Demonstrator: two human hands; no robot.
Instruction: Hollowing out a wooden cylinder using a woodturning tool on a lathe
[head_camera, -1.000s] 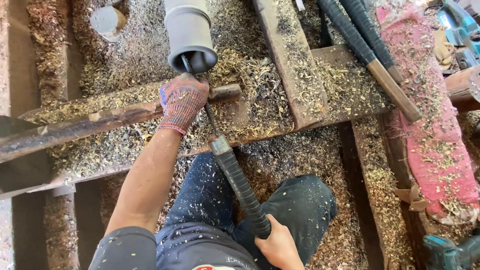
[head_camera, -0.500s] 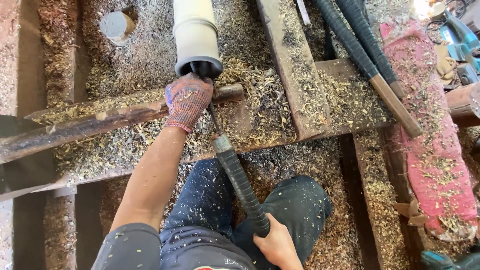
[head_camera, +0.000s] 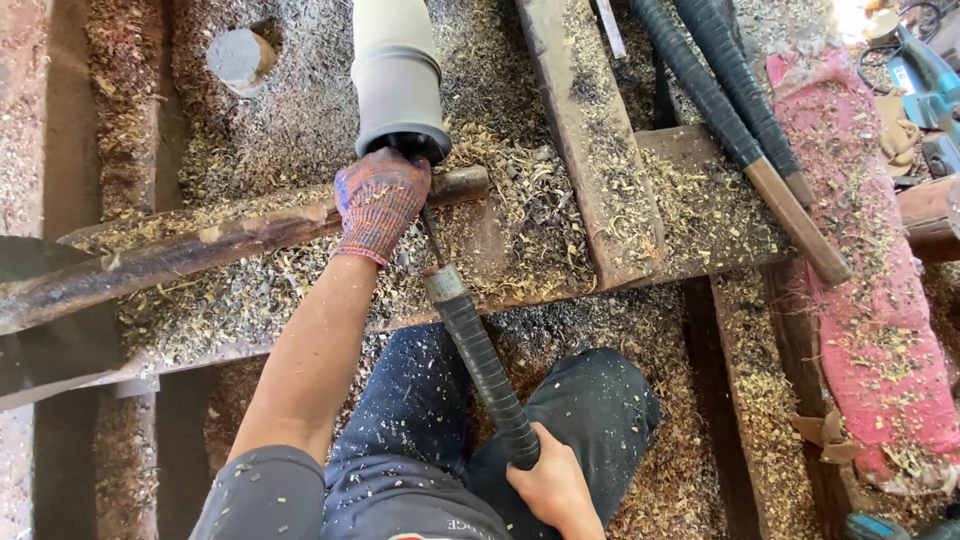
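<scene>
Long turning tool (head_camera: 480, 360), black wrapped handle: right hand (head_camera: 550, 488), bare, fingers closed round the handle end above the knees; left hand (head_camera: 380, 200), in a red knit glove, fingers curled over its metal shaft on the wooden rest bar (head_camera: 200, 250). Tool tip enters the dark mouth of the grey cylindrical workpiece (head_camera: 397, 75). Surface (head_camera: 560, 200) covered in wood shavings; two spare wrapped-handle tools (head_camera: 730, 120) lie to the right.
</scene>
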